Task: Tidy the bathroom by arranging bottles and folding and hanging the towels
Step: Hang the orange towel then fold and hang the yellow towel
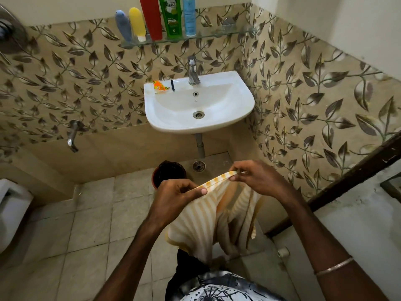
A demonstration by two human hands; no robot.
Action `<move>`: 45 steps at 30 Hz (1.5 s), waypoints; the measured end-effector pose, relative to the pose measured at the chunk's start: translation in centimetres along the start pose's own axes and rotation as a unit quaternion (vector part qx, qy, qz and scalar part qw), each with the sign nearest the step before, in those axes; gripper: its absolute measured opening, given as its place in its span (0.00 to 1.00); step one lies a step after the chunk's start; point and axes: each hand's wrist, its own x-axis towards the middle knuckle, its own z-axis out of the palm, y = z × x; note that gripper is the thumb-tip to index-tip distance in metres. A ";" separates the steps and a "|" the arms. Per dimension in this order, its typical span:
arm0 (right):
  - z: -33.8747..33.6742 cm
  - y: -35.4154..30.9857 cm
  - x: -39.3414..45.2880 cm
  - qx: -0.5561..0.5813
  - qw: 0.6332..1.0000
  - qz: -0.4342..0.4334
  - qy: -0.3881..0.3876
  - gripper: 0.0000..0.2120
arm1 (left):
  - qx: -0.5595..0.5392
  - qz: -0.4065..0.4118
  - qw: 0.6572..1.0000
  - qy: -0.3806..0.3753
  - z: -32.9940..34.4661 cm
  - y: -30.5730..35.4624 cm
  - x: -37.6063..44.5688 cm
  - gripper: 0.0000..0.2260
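Observation:
A white towel with orange stripes (208,222) hangs in front of me below the sink. My left hand (175,197) pinches its upper edge at the left. My right hand (258,178) pinches the same edge further right, so the edge is stretched between both hands and the cloth droops in folds. On the glass shelf (219,33) above the sink stand several bottles: a blue one (123,26), a yellow one (137,23), a red one (151,17), a green one (170,17) and a light blue one (189,16).
The white wash basin (236,105) with its tap (193,71) is on the wall; an orange sachet (160,86) lies on its rim. A dark bucket (168,171) stands on the floor under it. A toilet (10,211) is at left, a door frame (347,174) at right.

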 end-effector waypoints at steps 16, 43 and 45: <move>-1.0 3.0 -0.5 0.211 0.967 0.081 0.121 0.07 | -0.120 -0.085 0.989 -0.015 -2.2 -0.1 0.2 0.08; 2.2 -4.1 -1.2 0.198 0.973 -0.056 0.100 0.06 | -0.276 -0.046 0.960 0.014 1.7 2.7 0.7 0.11; 2.3 -4.3 -1.1 0.183 0.975 -0.058 0.108 0.08 | -0.267 -0.040 0.963 0.007 1.7 2.7 0.6 0.12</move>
